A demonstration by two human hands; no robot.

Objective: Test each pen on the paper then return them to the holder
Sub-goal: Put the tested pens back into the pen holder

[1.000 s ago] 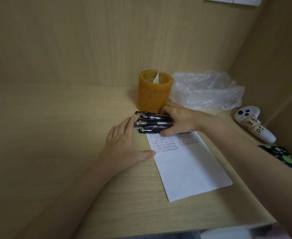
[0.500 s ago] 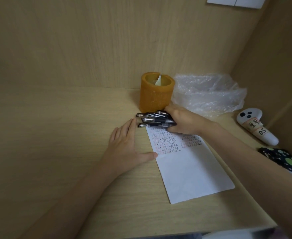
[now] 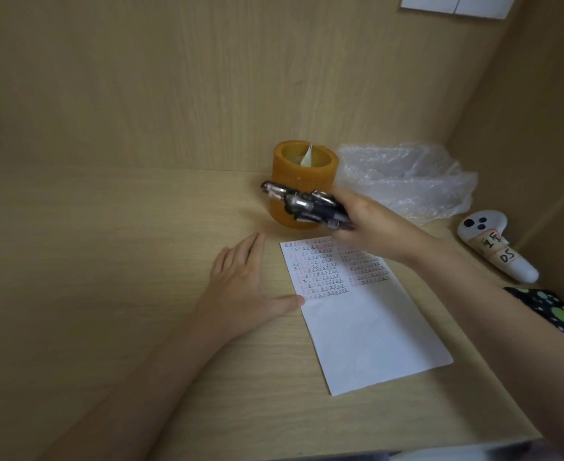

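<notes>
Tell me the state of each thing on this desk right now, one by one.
pens: bunched, held off the desk by the right hand
right hand: gripping the pens
left hand: flat on desk, thumb at paper's edge
paper: flat, top part written on, rest blank
holder: upright, no pens inside
plastic bag: crumpled

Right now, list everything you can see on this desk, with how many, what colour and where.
pens: a bundle, count unclear, black and silver, held in front of the holder
holder: one, orange, back of the desk
paper: one, white, top part marked, flat on the desk
plastic bag: one, clear, right of the holder
controller: one, white, far right
spotted cloth: one, dark, right edge
desk: one, light wood
left hand: flat on the desk, thumb at the paper's edge
right hand: grips the pens
</notes>
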